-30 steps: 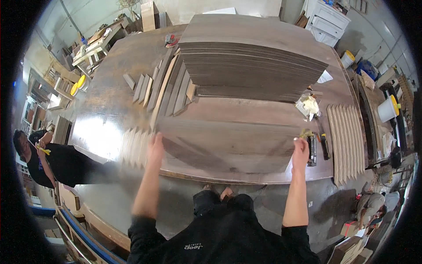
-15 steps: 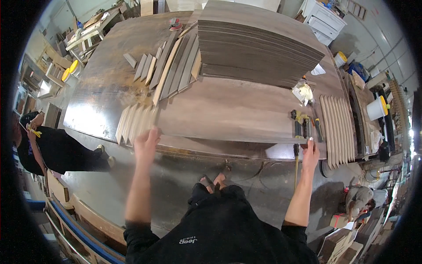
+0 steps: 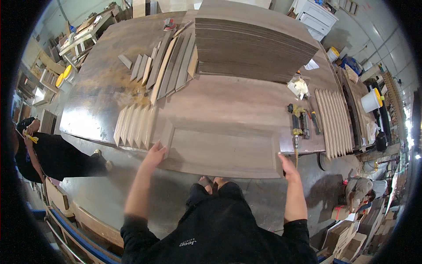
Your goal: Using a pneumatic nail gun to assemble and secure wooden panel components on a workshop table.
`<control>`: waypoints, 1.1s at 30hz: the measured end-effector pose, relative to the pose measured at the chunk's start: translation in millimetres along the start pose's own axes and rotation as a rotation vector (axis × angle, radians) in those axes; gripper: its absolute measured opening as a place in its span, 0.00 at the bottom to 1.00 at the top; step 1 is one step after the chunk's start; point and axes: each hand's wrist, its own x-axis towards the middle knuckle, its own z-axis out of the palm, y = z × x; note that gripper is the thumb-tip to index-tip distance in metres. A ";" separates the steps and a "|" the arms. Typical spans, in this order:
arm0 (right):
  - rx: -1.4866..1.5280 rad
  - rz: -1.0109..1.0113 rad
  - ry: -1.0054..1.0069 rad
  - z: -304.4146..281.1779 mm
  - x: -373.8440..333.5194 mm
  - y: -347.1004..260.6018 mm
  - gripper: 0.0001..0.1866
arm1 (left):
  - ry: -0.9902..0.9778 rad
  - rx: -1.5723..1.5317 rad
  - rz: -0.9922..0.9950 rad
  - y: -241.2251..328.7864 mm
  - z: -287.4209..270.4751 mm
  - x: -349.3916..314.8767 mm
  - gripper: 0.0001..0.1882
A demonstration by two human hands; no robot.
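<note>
A grey-brown rectangular wooden panel with a recessed centre [image 3: 224, 149] spans from the left grip [image 3: 154, 155] to the right grip [image 3: 289, 167], each clamped on one end; its near edge juts past the broad brown counter [image 3: 103, 72]. Pale, pointed wooden strips [image 3: 133, 125] lie just beyond the left grip, a black-and-yellow handheld tool [image 3: 296, 120] beyond the right grip.

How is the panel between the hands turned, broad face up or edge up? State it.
Broad face up: the panel shows its wide, framed surface to the camera.
</note>
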 end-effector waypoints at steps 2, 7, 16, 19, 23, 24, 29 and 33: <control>-0.232 -0.058 -0.049 18.7 9.4 -12.2 0.39 | 0.081 0.155 0.237 -43.5 -15.6 41.3 0.38; -0.346 -0.442 0.257 22.9 -0.3 -27.5 0.33 | 0.052 -0.002 0.392 -12.2 11.8 28.4 0.37; 0.243 -0.762 0.249 23.7 82.0 -41.2 0.34 | 0.279 -0.589 0.650 43.7 38.8 28.4 0.20; 0.506 -0.947 0.033 32.6 81.6 -69.2 0.40 | 0.312 -0.525 0.721 62.0 41.0 12.9 0.22; 0.341 -0.926 0.124 23.1 50.1 -96.3 0.35 | 0.476 -0.469 0.706 97.2 58.2 -12.4 0.25; 0.296 -0.822 0.187 26.2 34.4 -105.1 0.34 | 0.570 -0.365 0.709 104.2 62.5 -14.0 0.28; 0.307 -0.488 0.260 28.9 -11.2 -141.9 0.30 | 0.717 -0.268 0.456 127.4 62.0 -22.5 0.32; 0.397 -0.470 0.235 21.8 -9.7 -141.1 0.31 | 0.750 -0.308 0.405 133.6 52.6 -25.6 0.20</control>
